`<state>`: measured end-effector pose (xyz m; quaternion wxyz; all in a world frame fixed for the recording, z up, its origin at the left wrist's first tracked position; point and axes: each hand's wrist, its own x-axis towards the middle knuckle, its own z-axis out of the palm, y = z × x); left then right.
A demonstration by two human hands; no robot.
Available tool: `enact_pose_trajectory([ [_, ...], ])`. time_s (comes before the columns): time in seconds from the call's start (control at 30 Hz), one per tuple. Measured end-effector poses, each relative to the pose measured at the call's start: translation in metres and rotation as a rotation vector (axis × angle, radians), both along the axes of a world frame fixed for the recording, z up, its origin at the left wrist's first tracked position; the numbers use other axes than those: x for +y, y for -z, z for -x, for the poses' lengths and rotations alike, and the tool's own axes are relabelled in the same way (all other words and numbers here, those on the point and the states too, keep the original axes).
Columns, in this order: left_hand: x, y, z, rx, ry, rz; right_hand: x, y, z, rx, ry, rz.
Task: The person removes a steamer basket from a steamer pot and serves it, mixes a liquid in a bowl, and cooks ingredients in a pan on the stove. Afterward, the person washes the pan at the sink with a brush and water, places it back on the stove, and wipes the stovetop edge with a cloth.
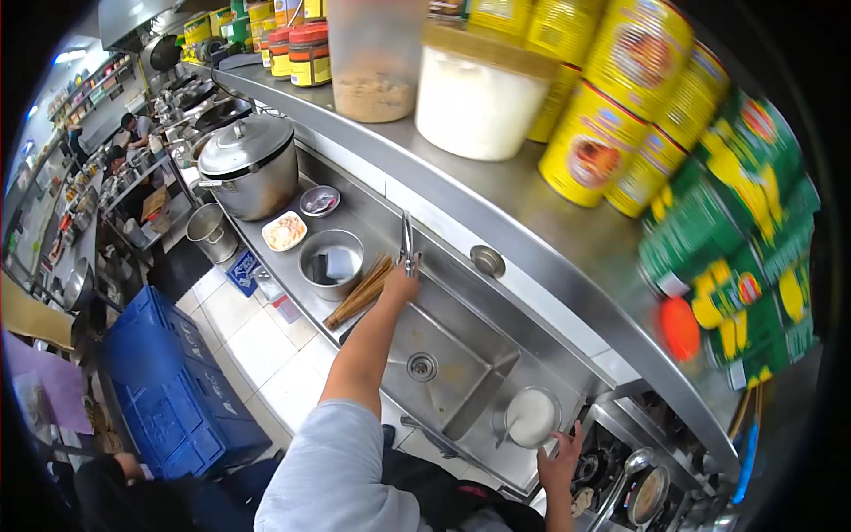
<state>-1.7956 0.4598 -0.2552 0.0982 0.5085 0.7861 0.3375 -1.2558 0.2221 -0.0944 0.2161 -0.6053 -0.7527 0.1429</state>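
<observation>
My left hand [402,285] reaches across to the sink's tap [407,241] and is closed around its lower part; its fingers are partly hidden. My right hand [560,461] is open with fingers spread, beside the rim of a round bowl [502,426] of cloudy white contents, and appears to hold nothing. That bowl stands on the right-hand ledge of the steel sink [424,330]. By my left forearm lies a bamboo brush-like bundle of thin sticks [359,293]. Left of the bundle stands a metal pot [331,262] with a dark piece and a pale piece inside.
A large lidded pot [250,164], a white tub of pale food [284,231] and a small bowl [320,200] stand farther along the counter. Overhead, a steel shelf [496,191] carries yellow cans [596,137]. A stove with a pan [648,495] is at right; blue crates [177,381] stand at left.
</observation>
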Motion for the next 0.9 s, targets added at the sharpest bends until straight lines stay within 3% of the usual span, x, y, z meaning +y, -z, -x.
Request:
enact_pose_trajectory([
  [0.1,0.025,0.014,0.025,0.073,0.111,-0.213,0.030,-0.034,0.073,0.085,-0.027,0.020],
  [0.17,0.012,-0.019,0.028,0.129,0.189,-0.261,0.059,-0.053,0.134,0.184,-0.166,0.026],
  [0.23,-0.008,-0.062,0.031,0.314,0.361,0.260,0.093,-0.041,0.197,0.304,-0.307,0.063],
  [0.3,-0.032,-0.037,0.022,0.274,0.322,0.314,0.128,-0.011,0.258,0.432,-0.400,0.155],
  [0.37,-0.074,-0.035,0.015,-0.082,0.327,0.104,0.162,0.028,0.320,0.481,-0.424,0.248],
  [0.4,-0.084,-0.033,0.014,-0.079,0.332,0.106,0.176,0.052,0.348,0.524,-0.403,0.301],
  [0.47,-0.095,-0.029,0.015,-0.601,0.337,0.163,0.194,0.077,0.395,0.729,-0.209,0.583],
  [0.6,-0.045,0.036,0.042,-0.782,0.271,0.093,0.208,0.089,0.414,0.762,-0.114,0.705],
  [0.67,-0.007,0.043,0.053,-1.304,0.123,0.140,0.199,0.075,0.398,0.174,-0.095,0.623],
  [0.7,0.006,0.027,0.054,-1.300,0.147,0.147,0.193,0.076,0.387,0.182,-0.075,0.612],
  [0.77,0.033,-0.004,0.050,-1.603,0.006,0.199,0.171,0.079,0.352,-0.117,-0.287,0.482],
  [0.8,0.048,-0.001,0.060,-1.528,0.027,0.258,0.159,0.081,0.333,-0.122,-0.386,0.355],
  [0.87,0.100,0.107,0.096,-1.668,0.261,0.128,0.136,0.075,0.303,-0.095,-0.494,0.227],
  [0.9,0.105,0.089,0.078,-1.464,0.290,0.089,0.128,0.060,0.291,-0.060,-0.505,0.218],
])
